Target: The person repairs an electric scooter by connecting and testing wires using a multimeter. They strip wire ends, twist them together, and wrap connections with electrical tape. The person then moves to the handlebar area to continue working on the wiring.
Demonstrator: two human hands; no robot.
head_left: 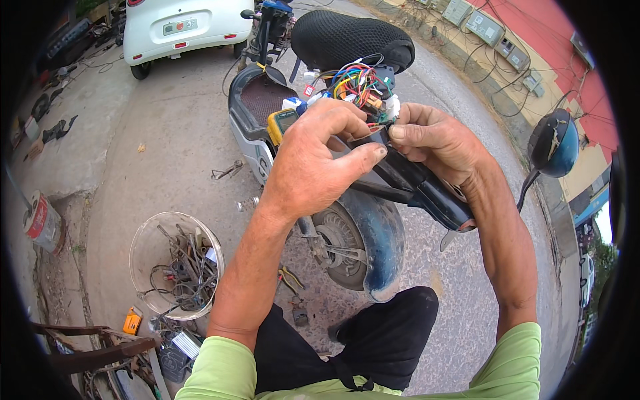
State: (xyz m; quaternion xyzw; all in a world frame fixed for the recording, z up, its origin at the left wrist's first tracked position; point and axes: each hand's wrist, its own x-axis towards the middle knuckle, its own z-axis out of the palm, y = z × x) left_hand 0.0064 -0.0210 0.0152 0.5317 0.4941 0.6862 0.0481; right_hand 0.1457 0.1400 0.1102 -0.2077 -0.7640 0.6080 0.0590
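Left hand [308,167] and right hand [437,137] pinch thin wires from multicoloured wire bundle [359,85] above dark blue scooter's handlebar [407,180]; fingers clamped together.

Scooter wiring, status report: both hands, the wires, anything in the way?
Left hand and right hand both pinch thin wires at the scooter's handlebar. Coloured wire bundle loose behind. Yellow multimeter close by the left hand.

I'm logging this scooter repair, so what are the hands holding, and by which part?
Both hands, left hand and right hand, pinch thin wires near their ends, at the coloured wire bundle over the scooter's handlebar.
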